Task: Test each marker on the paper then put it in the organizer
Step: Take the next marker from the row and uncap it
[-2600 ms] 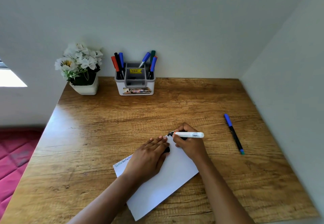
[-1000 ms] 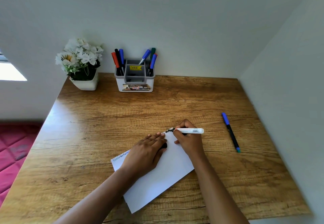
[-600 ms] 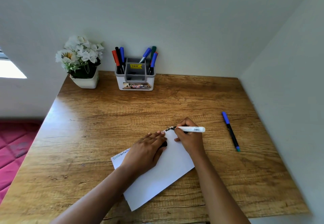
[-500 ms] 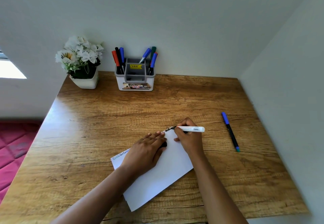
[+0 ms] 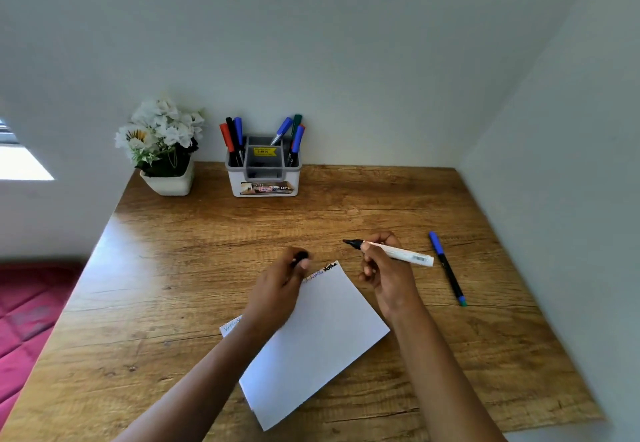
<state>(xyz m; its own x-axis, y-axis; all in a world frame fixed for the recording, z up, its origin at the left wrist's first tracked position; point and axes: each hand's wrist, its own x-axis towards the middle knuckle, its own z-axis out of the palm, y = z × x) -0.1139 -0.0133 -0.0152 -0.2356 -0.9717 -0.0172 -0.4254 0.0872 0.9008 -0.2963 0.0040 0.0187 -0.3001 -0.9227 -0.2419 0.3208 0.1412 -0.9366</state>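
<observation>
Right hand (image 5: 388,279) grips an uncapped white marker (image 5: 398,254) just beyond the paper's (image 5: 322,337) far corner. Left hand (image 5: 277,289) pinches a black cap (image 5: 300,257) at the paper's far edge. The organizer (image 5: 265,182) stands well beyond the paper.

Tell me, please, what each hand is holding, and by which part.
The right hand pinches the white-barrelled, black-tipped marker at its front end, behind the tip. The left hand pinches a small black cap in its fingertips.

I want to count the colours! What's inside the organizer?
The organizer holds red, black and blue markers on its left, blue and green markers on its right. Its walls hide their lower ends and the middle section's bottom.
</observation>
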